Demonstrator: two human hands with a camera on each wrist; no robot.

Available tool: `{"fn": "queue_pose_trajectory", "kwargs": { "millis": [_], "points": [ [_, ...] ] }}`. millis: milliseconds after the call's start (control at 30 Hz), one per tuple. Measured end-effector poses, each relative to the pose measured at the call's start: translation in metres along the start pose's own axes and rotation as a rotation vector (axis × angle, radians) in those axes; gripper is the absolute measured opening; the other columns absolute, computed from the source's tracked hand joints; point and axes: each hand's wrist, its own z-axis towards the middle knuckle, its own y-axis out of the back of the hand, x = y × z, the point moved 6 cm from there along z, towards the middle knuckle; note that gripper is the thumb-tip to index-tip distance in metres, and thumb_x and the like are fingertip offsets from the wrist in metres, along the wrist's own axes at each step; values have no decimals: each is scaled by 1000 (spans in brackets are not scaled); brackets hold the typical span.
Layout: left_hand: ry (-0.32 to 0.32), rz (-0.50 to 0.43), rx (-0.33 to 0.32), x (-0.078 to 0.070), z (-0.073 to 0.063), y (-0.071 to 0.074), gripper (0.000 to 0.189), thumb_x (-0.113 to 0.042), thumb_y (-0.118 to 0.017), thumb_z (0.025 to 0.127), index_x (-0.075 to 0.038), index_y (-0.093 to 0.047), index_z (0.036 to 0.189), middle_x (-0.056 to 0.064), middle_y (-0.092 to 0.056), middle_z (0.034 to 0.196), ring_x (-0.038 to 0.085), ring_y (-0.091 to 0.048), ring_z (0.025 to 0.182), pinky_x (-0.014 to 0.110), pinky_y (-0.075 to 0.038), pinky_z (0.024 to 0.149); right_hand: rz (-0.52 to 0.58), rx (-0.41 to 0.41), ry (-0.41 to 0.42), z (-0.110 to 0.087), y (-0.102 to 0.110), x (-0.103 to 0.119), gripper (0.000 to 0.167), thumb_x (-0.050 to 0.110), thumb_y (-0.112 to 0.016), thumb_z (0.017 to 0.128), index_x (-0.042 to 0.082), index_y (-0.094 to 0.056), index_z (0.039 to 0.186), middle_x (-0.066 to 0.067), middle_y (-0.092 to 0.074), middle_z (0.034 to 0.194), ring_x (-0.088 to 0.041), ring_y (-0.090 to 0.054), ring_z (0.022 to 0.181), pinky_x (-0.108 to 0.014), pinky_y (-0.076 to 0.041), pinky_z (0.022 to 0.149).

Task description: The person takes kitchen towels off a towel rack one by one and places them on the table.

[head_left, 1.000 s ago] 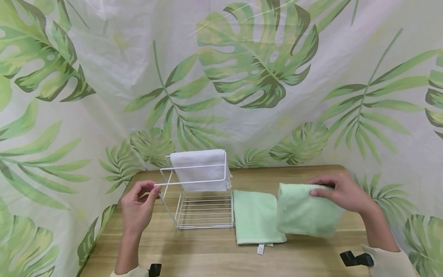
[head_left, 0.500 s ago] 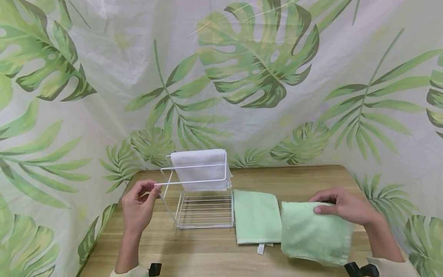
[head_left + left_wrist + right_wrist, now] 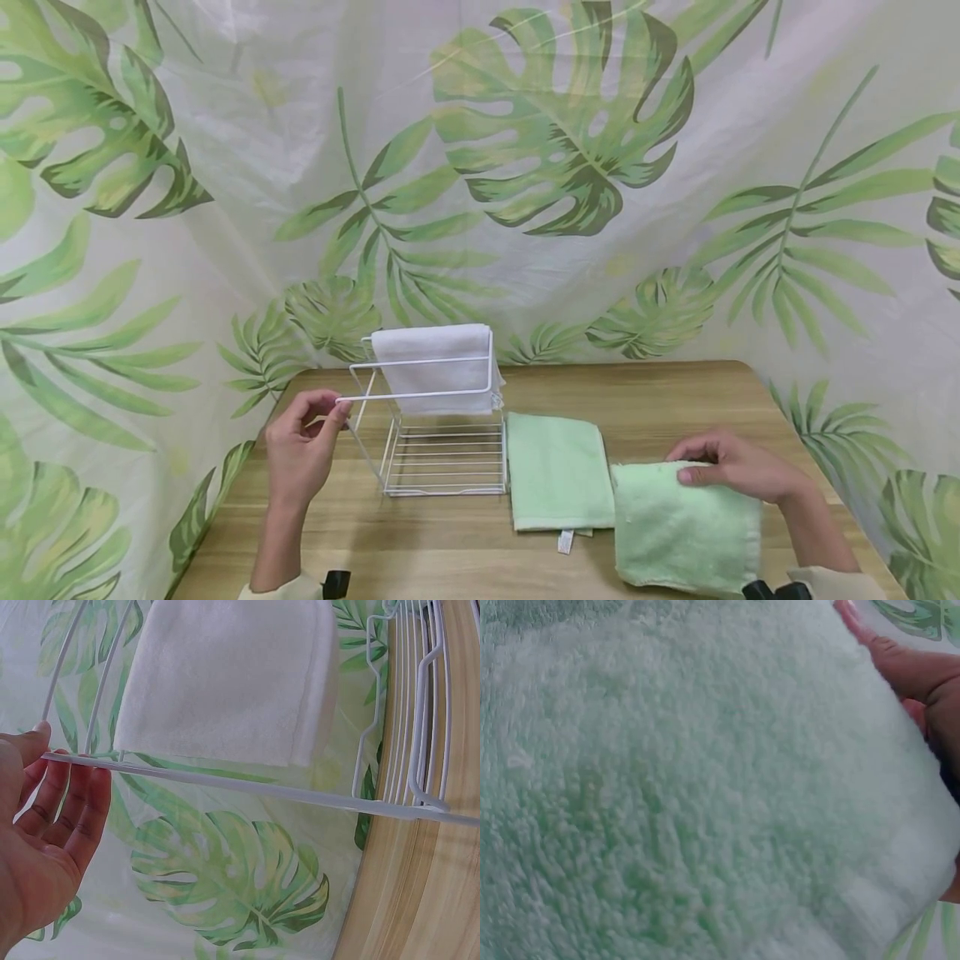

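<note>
My left hand pinches the top front corner of a white wire rack between thumb and fingers; the left wrist view shows the thumb over the rail. A white towel hangs folded over the rack's back upper bar. At the right, my right hand pinches the top edge of a folded green towel, thumb in front and the other fingers behind it. That towel fills most of the right wrist view. Between rack and right hand, a second folded green towel lies flat on the table.
The wooden table has rounded back corners. A leaf-printed curtain hangs right behind it and along both sides. A small white label sticks out from the lying towel's front edge.
My right hand has come down and nearer to me with the green towel, which now hangs lower, by the table's front right. The left hand and the rack have stayed put.
</note>
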Motion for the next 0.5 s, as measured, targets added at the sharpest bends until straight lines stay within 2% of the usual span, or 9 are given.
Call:
{"fn": "queue_pose_trajectory", "kwargs": {
  "millis": [233,500],
  "points": [
    [15,1,0,0,0,0,15,18,-75,90,10,-71,103,-11,-69,88,2,-73,74,13,-64,65,-68,-42,-89,8,10,-21,19,10,-64,108,7,-76,122,1,-79,110,-2,-70,97,-21,-60,80],
    [25,1,-2,1,-1,0,15,17,-75,91,10,-71,103,-10,-69,87,5,-73,73,14,-64,64,-202,-118,-18,21,16,-46,19,8,-60,110,6,-76,120,-5,-79,108,1,-66,94,-20,-59,79]
  ]
}}
